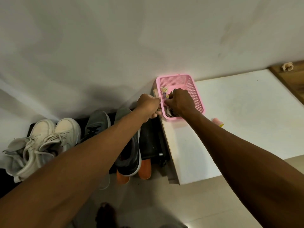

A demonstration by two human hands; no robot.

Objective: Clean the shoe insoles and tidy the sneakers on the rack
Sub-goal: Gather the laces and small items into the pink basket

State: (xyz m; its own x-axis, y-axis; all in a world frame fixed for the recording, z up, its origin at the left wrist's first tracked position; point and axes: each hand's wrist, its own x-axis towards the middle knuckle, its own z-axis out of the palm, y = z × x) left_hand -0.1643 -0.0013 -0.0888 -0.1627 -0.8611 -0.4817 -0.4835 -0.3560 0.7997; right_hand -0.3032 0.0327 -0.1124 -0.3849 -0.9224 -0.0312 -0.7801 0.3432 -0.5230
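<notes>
Pink plastic mesh basket [196,96], rectangular, sits at the corner of the matte white tabletop [243,116], against the wall. Right grip [180,101] is inside the basket, fingers curled down among small items; what it pinches is hidden. Left grip [148,106] is curled at the basket's left rim; cannot tell whether it clamps it. Orange insoles [144,170], smooth with rounded ends, stick out from the black rack [151,142] beneath the grey knit sneakers [98,122], well apart from both grips. White laced sneakers [49,139] stand leftmost.

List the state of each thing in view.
Basket: upright, on the white top.
Left hand: curled at basket rim, grip unclear.
Right hand: inside basket, grip hidden.
White sneakers: on rack, laces loose.
Grey sneakers: on rack.
Insoles: partly under a grey sneaker.
</notes>
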